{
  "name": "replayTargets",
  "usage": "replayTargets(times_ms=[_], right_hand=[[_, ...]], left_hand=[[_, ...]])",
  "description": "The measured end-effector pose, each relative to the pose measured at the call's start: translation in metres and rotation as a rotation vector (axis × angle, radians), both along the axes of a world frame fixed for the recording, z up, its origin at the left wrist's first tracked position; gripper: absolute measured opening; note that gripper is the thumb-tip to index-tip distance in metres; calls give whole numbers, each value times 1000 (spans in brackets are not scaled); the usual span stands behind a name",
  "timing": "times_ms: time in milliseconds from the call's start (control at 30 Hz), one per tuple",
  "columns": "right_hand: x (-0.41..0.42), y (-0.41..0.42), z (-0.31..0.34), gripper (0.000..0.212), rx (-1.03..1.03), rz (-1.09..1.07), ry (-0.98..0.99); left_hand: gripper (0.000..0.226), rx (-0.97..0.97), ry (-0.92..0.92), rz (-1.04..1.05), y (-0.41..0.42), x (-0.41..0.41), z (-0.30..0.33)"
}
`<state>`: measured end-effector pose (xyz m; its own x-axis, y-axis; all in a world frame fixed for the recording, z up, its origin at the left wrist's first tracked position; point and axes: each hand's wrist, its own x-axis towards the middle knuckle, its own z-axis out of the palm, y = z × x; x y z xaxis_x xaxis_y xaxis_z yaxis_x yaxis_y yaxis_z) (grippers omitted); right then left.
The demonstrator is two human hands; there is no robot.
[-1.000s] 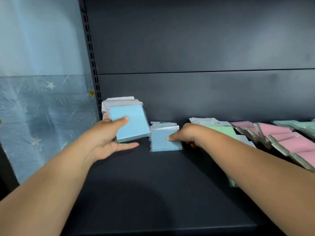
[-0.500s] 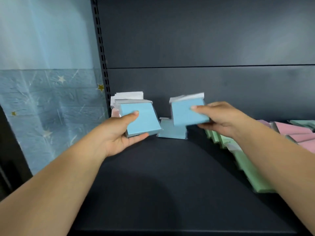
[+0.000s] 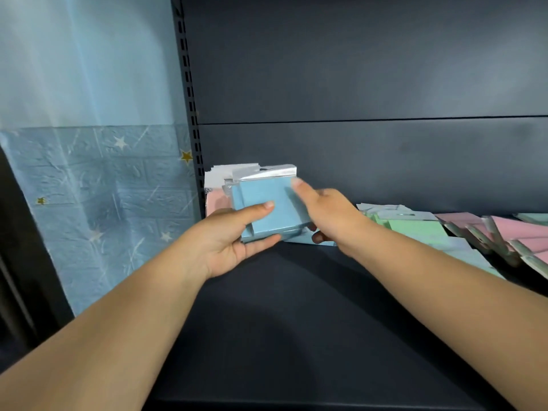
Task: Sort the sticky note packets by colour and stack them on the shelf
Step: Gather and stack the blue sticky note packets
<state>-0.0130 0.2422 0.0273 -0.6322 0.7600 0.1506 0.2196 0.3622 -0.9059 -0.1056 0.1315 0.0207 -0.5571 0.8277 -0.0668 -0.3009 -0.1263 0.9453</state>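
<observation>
The dark shelf (image 3: 296, 336) with its dark back panel (image 3: 355, 69) fills most of the view, and its board runs below and behind both grips. A pale blue wall covering with stars (image 3: 98, 203) lies to the left of the left grip, beyond the slotted upright (image 3: 189, 108) of the shelf frame.

To the right of the right grip, pink packets (image 3: 516, 232) lie overlapping on the shelf board, with green packets (image 3: 415, 229) between them and the right wrist. Behind the two grips, against the upright, a pile of packets with white tops (image 3: 234, 172) stands, a pink face (image 3: 215, 203) showing at its left.

The left hand (image 3: 225, 241) grasps the blue packets (image 3: 267, 209) held above the shelf board: its thumb lies across their front face and its fingers curl under their lower edge. There seem to be at least two blue packets one upon another, the top one with a clear, shiny flap at its upper edge. The right hand (image 3: 329, 215) meets the same blue packets from the right, its thumb on the upper right corner of the front face and its fingers going beneath, so this grip too is closed around them. Just under the right grip another blue packet (image 3: 305, 240) lies flat on the shelf board, partly hidden by the fingers.
</observation>
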Motion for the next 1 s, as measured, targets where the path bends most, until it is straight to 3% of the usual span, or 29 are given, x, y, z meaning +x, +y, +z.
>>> replayTargets(times_ms=[67,167,333,400,533,733,833,900,1000], right_hand=[[0,16,1,41,-61,-89,-28],[2,47,-11,33,-6,-179,-232],[-14,65,-32,69,66,-193,-507],[-21,69,-36,78,48,-213,-524],[-22,76,-42,83,-79,-270,-294],[8,61,-7,15,-195,-160,295],[25,46,23,12,-442,10,509],[29,33,35,6,-556,115,563],[21,16,33,6,-503,194,461]], left_hand=[[16,15,-15,49,-1,-5,2],[22,35,-8,110,-4,-13,6],[12,88,6,151,-9,-19,13],[11,88,1,153,-9,-20,13],[11,63,-11,163,-8,-21,10],[15,87,-50,171,-8,-22,9],[16,98,-54,152,-8,-20,9],[20,104,-58,133,-8,-20,9],[30,110,-43,92,-7,-17,10]])
